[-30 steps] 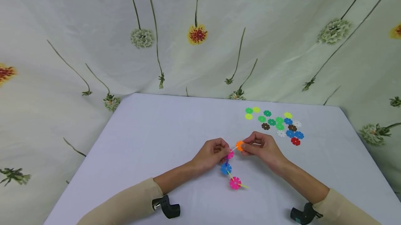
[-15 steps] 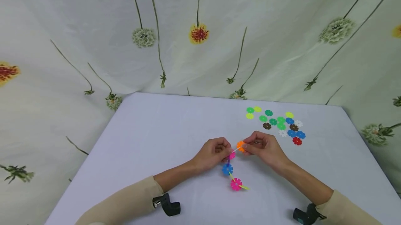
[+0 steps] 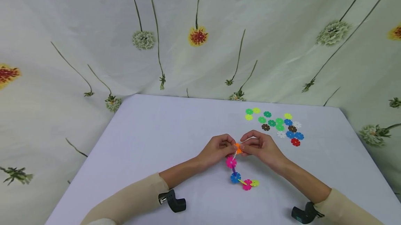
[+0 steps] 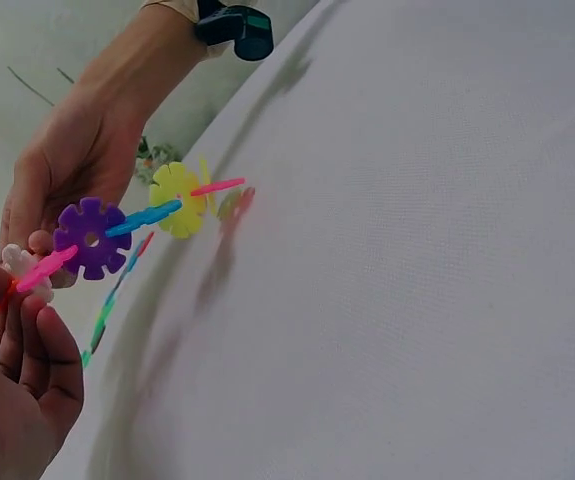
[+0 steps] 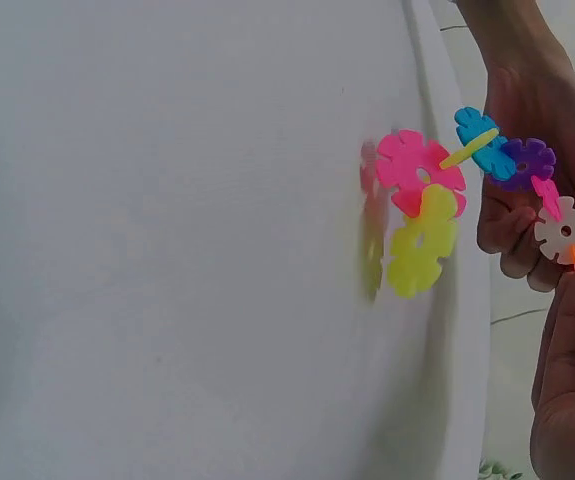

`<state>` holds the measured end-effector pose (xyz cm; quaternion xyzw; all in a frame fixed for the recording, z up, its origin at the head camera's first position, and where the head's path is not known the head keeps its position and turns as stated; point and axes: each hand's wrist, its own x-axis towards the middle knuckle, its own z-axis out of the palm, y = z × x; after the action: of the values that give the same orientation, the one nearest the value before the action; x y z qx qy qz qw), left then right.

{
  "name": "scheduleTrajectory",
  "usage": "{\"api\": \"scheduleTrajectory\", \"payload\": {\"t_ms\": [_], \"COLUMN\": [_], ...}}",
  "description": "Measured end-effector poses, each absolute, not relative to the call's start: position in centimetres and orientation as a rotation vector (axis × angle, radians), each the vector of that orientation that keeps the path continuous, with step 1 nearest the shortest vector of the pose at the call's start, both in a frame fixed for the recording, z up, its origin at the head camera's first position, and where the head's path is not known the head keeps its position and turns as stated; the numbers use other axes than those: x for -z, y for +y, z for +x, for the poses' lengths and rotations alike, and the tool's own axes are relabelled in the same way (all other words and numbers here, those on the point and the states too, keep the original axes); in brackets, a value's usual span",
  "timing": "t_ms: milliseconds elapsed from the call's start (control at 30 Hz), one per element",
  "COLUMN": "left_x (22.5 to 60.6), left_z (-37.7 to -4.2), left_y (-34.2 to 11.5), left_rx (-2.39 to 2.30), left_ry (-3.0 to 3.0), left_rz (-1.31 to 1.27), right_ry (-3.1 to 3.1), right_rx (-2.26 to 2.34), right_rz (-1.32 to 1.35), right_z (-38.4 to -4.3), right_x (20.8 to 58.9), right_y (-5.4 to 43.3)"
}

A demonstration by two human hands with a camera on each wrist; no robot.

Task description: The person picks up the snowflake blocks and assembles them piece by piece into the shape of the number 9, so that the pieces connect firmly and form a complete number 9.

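A chain of notched plastic discs, like flower-shaped interlocking building discs, hangs between the hands. At its top is an orange disc, pinched by the left hand from one side and the right hand from the other. The fingers cover much of it. Below it come a white disc, a pink disc, a purple disc, a blue disc, a yellow disc, another pink disc and a yellow end disc. Neighbouring discs are slotted crosswise.
Loose discs in green, yellow, brown, blue and white lie scattered at the back right of the white table; a red disc is nearest the right hand. A flower-printed cloth hangs behind. Each sleeve carries a black wrist camera.
The left hand has shifted its grip from the upper pink disc up to the orange disc, moving slightly right. The chain's lower end has swung right. The right hand has stayed nearly in place.
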<state>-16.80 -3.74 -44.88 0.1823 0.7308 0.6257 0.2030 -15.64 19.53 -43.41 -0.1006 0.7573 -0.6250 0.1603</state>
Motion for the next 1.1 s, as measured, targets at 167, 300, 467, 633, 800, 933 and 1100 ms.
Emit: {"api": "scheduleTrajectory", "payload": {"t_ms": [167,300,467,633,800,933,1100], "left_x": [45.0,45.2,45.6,45.9,46.0,46.0,46.2], "left_z": [-16.9,-17.0,-16.9,-16.9,-16.8,-16.8,-17.1], "left_y": [-3.7,-4.1,-5.0,-6.1,-6.9,-7.2,-7.2], "left_rx": [-1.749,-1.771,-1.765,-1.762,-1.773,-1.771,-1.777], "left_ry": [2.028,2.018,2.015,2.02,2.027,2.026,2.016], "left_rz": [0.491,0.456,0.398,0.385,0.373,0.375,0.371], "right_ry": [2.169,2.23,2.454,2.769,2.882,2.896,2.954], "right_rx": [1.769,1.74,1.601,1.277,1.042,0.913,0.827], "right_rz": [-0.321,-0.337,-0.32,-0.268,-0.149,-0.114,-0.109], "right_z": [-15.9,-17.2,-20.2,-23.5,-26.1,-27.4,-28.0], "right_x": [43.4,43.2,43.3,43.5,43.9,44.3,44.6], "right_y": [19.5,19.8,21.2,22.6,22.9,22.4,21.7]}}
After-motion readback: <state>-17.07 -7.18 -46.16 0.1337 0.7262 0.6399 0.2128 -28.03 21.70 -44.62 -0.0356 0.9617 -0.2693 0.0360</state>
